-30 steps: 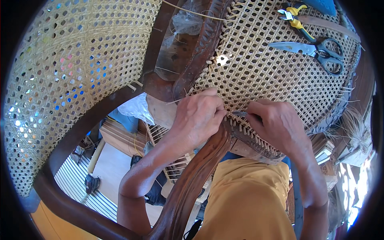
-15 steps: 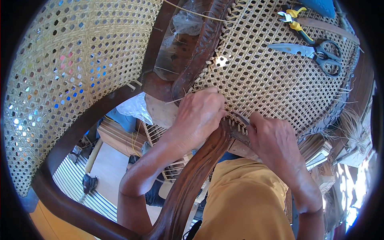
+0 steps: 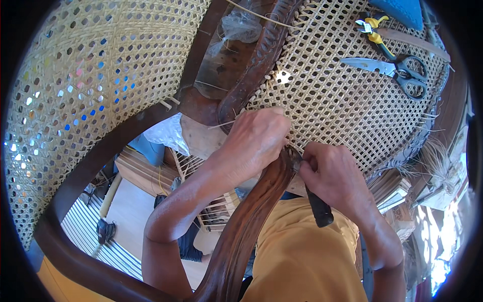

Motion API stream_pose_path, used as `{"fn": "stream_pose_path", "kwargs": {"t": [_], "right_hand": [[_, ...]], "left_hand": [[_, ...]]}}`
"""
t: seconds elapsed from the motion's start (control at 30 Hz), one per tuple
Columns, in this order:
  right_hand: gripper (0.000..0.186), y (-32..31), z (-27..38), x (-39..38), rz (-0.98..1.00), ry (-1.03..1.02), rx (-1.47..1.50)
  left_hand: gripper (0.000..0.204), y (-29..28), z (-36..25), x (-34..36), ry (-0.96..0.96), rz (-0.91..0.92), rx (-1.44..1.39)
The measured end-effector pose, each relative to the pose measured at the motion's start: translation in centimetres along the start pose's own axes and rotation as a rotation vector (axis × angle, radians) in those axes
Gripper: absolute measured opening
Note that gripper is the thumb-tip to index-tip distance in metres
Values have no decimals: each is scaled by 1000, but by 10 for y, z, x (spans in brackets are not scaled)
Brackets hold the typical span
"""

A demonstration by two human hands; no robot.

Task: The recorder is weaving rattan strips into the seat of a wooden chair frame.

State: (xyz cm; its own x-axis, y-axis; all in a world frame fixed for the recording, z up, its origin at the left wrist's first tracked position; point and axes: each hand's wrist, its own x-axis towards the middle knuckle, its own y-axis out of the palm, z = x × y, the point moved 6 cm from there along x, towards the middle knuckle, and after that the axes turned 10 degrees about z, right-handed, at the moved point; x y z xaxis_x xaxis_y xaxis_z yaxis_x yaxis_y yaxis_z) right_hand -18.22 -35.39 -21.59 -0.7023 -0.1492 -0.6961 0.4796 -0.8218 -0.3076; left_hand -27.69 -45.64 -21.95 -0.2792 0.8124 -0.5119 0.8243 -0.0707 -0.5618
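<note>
My left hand (image 3: 256, 138) is closed at the edge of the woven cane seat (image 3: 347, 100), where it meets the curved wooden arm (image 3: 251, 211); what its fingertips hold is hidden. Just right of it my right hand (image 3: 332, 171) grips a dark-handled tool (image 3: 320, 211), its metal end at the cane edge beside the top of that arm, the handle pointing down toward my lap. Short cane ends line the carved wooden rail (image 3: 259, 58).
On the seat's far right lie scissors (image 3: 410, 75), yellow-black pliers (image 3: 377, 35), a flat brown strip (image 3: 417, 43) and a blue object (image 3: 397, 10). A cane panel (image 3: 110, 60) in a dark frame fills the left. Plastic sheeting (image 3: 166, 133) and pale fibres (image 3: 440, 166) lie beyond.
My right hand has moved down, then slightly left, and the tool has turned steeper, so its dark handle now shows below the hand. My left hand has shifted slightly right.
</note>
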Motion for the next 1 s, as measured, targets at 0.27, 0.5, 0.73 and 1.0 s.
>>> {"fn": "stream_pose_path", "kwargs": {"t": [0.27, 0.5, 0.73, 1.0], "right_hand": [[10, 7, -18, 3, 122, 143, 319], [11, 3, 7, 2, -25, -39, 22], [12, 8, 18, -1, -36, 53, -28], [11, 2, 12, 5, -31, 52, -37]], "left_hand": [[20, -2, 5, -3, -12, -85, -3], [19, -4, 2, -5, 118, -127, 5], [20, -4, -1, -3, 164, -97, 29], [20, -4, 1, -4, 196, -126, 25]]}}
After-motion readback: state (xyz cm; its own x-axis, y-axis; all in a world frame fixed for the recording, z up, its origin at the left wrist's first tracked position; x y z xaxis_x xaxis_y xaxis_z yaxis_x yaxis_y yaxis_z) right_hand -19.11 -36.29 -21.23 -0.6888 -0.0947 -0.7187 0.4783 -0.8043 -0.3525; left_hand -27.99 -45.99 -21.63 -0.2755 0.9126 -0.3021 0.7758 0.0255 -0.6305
